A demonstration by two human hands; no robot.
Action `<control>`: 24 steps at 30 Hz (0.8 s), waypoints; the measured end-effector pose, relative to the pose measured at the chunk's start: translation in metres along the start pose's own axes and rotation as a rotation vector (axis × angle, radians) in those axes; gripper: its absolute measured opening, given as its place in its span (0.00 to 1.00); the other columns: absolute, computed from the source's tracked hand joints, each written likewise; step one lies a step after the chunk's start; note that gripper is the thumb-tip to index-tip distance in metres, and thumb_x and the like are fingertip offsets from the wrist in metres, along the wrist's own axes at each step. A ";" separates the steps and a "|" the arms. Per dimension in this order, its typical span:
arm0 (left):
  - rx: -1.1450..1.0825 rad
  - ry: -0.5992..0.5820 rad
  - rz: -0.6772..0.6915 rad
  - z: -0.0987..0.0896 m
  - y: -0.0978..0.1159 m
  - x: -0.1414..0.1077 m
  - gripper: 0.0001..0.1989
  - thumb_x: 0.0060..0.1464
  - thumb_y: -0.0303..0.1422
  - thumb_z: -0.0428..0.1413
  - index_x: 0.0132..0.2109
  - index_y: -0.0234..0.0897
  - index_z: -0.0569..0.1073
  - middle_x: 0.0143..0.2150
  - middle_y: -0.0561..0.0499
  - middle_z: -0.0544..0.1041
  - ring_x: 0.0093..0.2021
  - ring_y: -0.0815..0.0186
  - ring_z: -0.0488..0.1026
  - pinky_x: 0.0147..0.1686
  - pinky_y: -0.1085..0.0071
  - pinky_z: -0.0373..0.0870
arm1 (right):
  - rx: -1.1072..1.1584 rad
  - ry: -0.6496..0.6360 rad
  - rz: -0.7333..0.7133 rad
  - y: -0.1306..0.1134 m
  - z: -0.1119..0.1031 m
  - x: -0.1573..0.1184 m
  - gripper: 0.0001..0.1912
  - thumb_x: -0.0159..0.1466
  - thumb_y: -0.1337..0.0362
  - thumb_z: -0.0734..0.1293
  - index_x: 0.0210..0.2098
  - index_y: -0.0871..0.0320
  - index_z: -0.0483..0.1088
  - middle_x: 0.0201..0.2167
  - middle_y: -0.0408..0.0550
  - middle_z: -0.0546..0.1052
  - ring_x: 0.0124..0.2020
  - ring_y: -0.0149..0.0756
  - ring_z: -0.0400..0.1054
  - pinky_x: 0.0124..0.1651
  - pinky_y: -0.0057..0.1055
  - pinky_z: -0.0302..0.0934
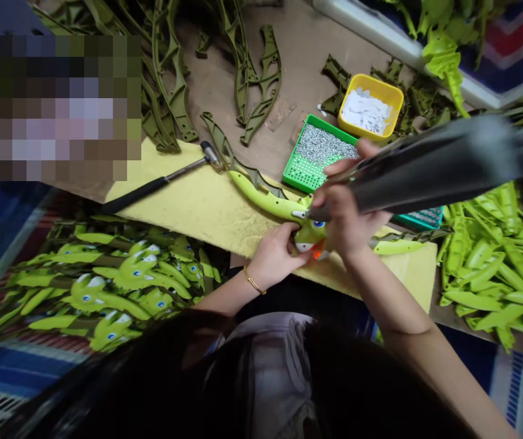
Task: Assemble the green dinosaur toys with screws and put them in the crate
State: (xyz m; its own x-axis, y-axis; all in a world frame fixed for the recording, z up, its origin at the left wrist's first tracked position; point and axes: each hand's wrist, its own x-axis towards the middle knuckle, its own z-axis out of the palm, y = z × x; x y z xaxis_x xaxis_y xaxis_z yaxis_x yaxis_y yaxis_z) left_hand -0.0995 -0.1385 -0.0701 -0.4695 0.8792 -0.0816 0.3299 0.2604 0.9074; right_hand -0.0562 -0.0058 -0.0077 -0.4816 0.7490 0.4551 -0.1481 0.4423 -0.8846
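Lime-green moulded plastic toy piece (261, 198), with a blue eye at its head end and an olive-green arm running out behind it, lies across a yellow foam pad (188, 201) on a brown board table (302, 55). The left hand (273, 256), a gold bangle (253, 281) on its wrist, curls around the head end and presses it down, apparently to stop the piece shifting on the soft pad. The right hand (346, 210) closes around a long dark-grey power tool (430, 164), blurred by its nearness to the camera and perhaps a driver, with its tip close to the piece beside the eye. A black-handled steel hammer (152, 183) rests on the pad, within easy reach. A green perforated tray of small silver screws (320, 152) and a yellow square tub of white paper slips (366, 107) sit just beyond the hands, placed handily for picking from. Olive-green plastic frames (165, 79) lie farther off; lime-green parts with blue eyes (106, 286) are heaped to the left, and plain lime-green shells (485, 274) to the right.
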 end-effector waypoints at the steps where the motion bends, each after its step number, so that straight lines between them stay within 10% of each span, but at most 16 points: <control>1: 0.001 -0.002 0.001 -0.001 0.001 -0.001 0.22 0.45 0.39 0.66 0.46 0.35 0.71 0.25 0.56 0.70 0.26 0.68 0.69 0.28 0.71 0.66 | 0.041 0.105 -0.084 -0.004 0.000 0.012 0.21 0.60 0.49 0.67 0.51 0.42 0.65 0.38 0.39 0.72 0.20 0.23 0.63 0.21 0.27 0.61; 5: 0.072 -0.012 0.074 -0.004 0.004 -0.003 0.21 0.45 0.37 0.65 0.47 0.36 0.70 0.29 0.55 0.72 0.28 0.68 0.71 0.30 0.71 0.68 | -0.017 0.449 -0.176 0.019 -0.004 0.054 0.20 0.60 0.49 0.66 0.48 0.50 0.65 0.37 0.42 0.72 0.20 0.23 0.65 0.24 0.27 0.63; 11: 0.146 -0.053 0.157 -0.006 0.004 0.002 0.19 0.47 0.37 0.64 0.46 0.37 0.71 0.36 0.51 0.74 0.32 0.67 0.72 0.32 0.72 0.69 | -0.077 0.294 0.006 0.070 -0.008 0.052 0.20 0.61 0.44 0.63 0.44 0.50 0.68 0.26 0.38 0.69 0.23 0.27 0.69 0.30 0.30 0.66; 19: -0.027 -0.083 0.014 -0.007 0.002 -0.003 0.21 0.45 0.41 0.66 0.42 0.39 0.69 0.29 0.56 0.71 0.26 0.71 0.70 0.28 0.73 0.70 | -0.107 0.268 0.031 0.062 -0.004 0.043 0.22 0.59 0.41 0.64 0.40 0.52 0.70 0.28 0.41 0.71 0.28 0.31 0.71 0.33 0.34 0.69; 24: -0.605 0.345 -0.351 -0.039 -0.011 0.018 0.25 0.44 0.41 0.65 0.40 0.41 0.57 0.29 0.59 0.72 0.24 0.71 0.74 0.28 0.71 0.76 | -0.098 0.297 -0.023 0.060 -0.003 0.042 0.19 0.60 0.44 0.65 0.36 0.53 0.70 0.34 0.42 0.72 0.27 0.29 0.70 0.34 0.35 0.69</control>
State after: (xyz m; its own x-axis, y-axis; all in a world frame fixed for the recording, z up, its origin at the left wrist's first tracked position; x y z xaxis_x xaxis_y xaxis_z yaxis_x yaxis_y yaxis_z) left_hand -0.1437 -0.1410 -0.0657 -0.7249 0.5854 -0.3631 -0.3431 0.1502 0.9272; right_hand -0.0826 0.0539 -0.0418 -0.2038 0.8431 0.4976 -0.0656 0.4953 -0.8662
